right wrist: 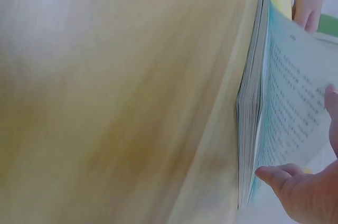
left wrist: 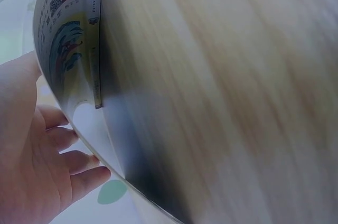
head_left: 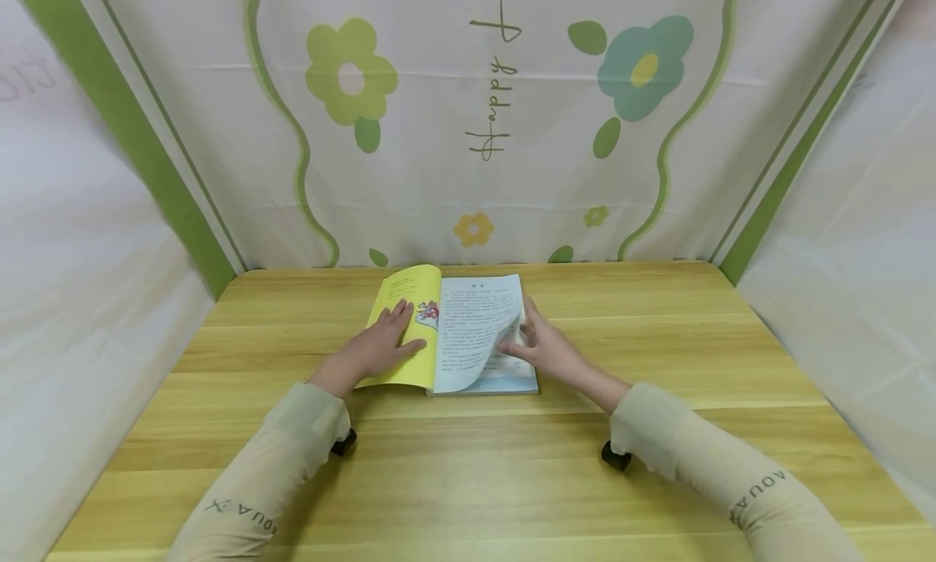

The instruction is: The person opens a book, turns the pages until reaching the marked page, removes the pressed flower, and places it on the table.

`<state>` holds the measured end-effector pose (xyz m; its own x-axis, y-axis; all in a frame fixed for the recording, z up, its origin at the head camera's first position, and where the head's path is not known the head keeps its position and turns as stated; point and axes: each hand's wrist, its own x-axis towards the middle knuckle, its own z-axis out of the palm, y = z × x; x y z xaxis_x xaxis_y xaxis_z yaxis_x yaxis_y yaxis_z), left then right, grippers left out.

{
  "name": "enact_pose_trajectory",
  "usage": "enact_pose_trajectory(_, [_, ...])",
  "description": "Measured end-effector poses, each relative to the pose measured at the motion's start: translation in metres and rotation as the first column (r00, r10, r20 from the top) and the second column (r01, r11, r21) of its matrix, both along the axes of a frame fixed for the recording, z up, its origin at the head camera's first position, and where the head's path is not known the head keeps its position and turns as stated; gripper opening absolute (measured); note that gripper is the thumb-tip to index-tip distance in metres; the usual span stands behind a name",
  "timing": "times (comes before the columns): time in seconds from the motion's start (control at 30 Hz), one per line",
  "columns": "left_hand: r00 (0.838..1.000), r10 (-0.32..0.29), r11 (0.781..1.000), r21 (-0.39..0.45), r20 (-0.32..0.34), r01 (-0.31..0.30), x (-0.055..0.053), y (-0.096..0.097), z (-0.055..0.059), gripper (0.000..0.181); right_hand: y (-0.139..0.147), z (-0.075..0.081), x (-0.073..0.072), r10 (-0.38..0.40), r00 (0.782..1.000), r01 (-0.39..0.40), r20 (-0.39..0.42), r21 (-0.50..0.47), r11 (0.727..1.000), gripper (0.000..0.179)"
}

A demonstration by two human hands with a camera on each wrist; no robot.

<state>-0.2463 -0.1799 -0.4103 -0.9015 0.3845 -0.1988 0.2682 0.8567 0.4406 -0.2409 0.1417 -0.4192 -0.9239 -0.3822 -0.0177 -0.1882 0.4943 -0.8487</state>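
An open paperback book (head_left: pixel 468 318) lies on the wooden table, its yellow inside cover (head_left: pixel 411 359) folded out to the left. My left hand (head_left: pixel 380 343) rests on that cover with fingers spread. In the left wrist view, the cover (left wrist: pixel 66 49) bows up off the table, and the left hand (left wrist: pixel 47 166) is against its far side. Over the book's right side, my right hand (head_left: pixel 544 347) touches a printed page (head_left: pixel 471 326) whose lower right corner curls up. In the right wrist view, the thumb and a fingertip of the right hand (right wrist: pixel 309 192) are apart beside the page block (right wrist: pixel 251 97).
The wooden table (head_left: pixel 468 481) spreads around the book. Behind it hangs a white curtain (head_left: pixel 424 164) with printed flowers, and pale sheets enclose both sides. A black strap piece (head_left: pixel 616 456) shows under the right sleeve, another (head_left: pixel 344 443) under the left.
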Motion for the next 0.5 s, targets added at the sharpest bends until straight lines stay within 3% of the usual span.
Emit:
enact_pose_trajectory(0.23, [1.000, -0.003, 1.000, 0.003, -0.008, 0.003, -0.001, 0.001, 0.000, 0.085, -0.012, -0.003, 0.004, 0.072, 0.984, -0.022, 0.164, -0.288, 0.957, 0.110])
enact_pose_trajectory(0.33, [1.000, -0.001, 1.000, 0.000, -0.010, 0.001, -0.002, 0.001, 0.000, 0.085, -0.017, -0.001, 0.005, 0.118, 0.977, -0.055, 0.178, -0.327, 0.943, 0.104])
enact_pose_trajectory(0.5, [1.000, 0.001, 1.000, -0.007, -0.009, -0.001, -0.002, 0.000, -0.001, 0.086, -0.024, -0.002, 0.007, 0.184, 0.974, -0.139, 0.129, -0.299, 0.944, 0.097])
